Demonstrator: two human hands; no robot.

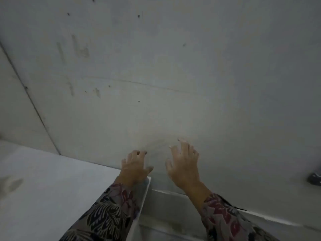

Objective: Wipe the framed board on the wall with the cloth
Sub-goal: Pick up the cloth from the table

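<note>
Floral patterned sleeves (111,211) are seen nearest, then the left hand (134,165) and right hand (183,164), both spread, fingers loosely bent, nothing held, probably lifted for a reach toward the scuffed grey wall (156,66) beyond. A flat white tabletop (52,180) is overlapped by the left one. No cloth or framed board can be spotted anywhere, so its facing and long axis can't be told tbh
</note>
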